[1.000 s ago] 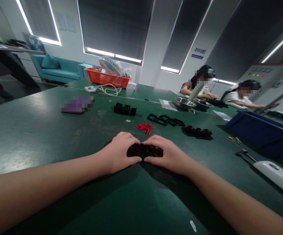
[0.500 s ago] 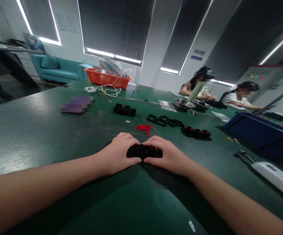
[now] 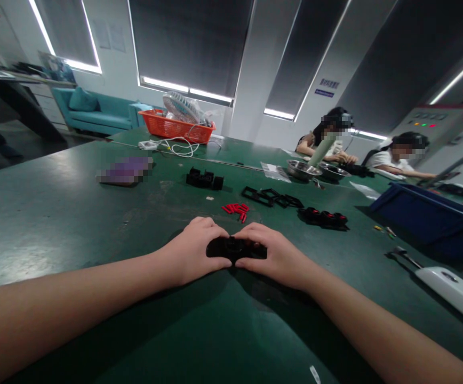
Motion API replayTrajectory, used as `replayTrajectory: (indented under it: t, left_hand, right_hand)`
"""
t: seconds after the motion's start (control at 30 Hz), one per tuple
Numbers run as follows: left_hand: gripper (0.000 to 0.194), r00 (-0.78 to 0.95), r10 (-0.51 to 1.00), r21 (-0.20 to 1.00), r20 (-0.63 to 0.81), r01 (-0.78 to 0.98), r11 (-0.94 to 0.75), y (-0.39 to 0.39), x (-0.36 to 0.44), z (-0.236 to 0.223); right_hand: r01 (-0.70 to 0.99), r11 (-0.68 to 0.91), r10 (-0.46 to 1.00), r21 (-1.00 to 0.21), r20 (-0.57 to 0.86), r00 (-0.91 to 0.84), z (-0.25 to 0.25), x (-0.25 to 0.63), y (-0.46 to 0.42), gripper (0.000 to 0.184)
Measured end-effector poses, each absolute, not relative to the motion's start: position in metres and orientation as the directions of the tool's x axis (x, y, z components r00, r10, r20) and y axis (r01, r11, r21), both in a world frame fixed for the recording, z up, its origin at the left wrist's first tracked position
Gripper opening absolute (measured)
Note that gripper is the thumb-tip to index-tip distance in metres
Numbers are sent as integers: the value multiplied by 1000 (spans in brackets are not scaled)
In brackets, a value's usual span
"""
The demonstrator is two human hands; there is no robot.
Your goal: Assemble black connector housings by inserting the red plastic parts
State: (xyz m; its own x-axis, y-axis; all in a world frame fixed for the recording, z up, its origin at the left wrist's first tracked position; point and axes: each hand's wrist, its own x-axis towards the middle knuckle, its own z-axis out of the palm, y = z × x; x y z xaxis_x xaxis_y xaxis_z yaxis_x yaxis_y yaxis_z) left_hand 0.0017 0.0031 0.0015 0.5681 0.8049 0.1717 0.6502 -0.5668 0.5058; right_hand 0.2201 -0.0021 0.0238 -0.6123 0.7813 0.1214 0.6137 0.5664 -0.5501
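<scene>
Between my two hands sits a black plastic part [image 3: 235, 247], low over the green table [image 3: 143, 224]. My left hand [image 3: 201, 242] is curled around its left end, thumb on the near side and fingers on the far side. Around the right end my right hand [image 3: 269, 250] closes in the same way. Both sets of fingertips almost meet at the middle and hide much of the part. Just beyond lie several small red pieces [image 3: 237, 209]. Farther right are flat black frames [image 3: 271, 197] and a black assembly with red inserts [image 3: 322, 217].
Another black assembly [image 3: 204, 179] stands past my left hand, near a purple item [image 3: 125, 169]. An orange basket [image 3: 175, 127], white cable [image 3: 181, 148] and metal bowls [image 3: 301, 169] are at the back. At right are a blue bin [image 3: 431, 218] and a white-handled tool [image 3: 451, 288]. Two people sit beyond.
My hands keep their hold on the black part with almost no movement. The view has shifted very slightly, moving the things at right a little in the frame.
</scene>
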Motion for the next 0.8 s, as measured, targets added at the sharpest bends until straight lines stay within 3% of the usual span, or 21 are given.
replayTrajectory:
  t: [0.8]
  left_hand:
    - [33,556,819,521,142,662,-539,3,2,2]
  right_hand:
    - [592,574,772,-566,131,-622,23,219,-1,33]
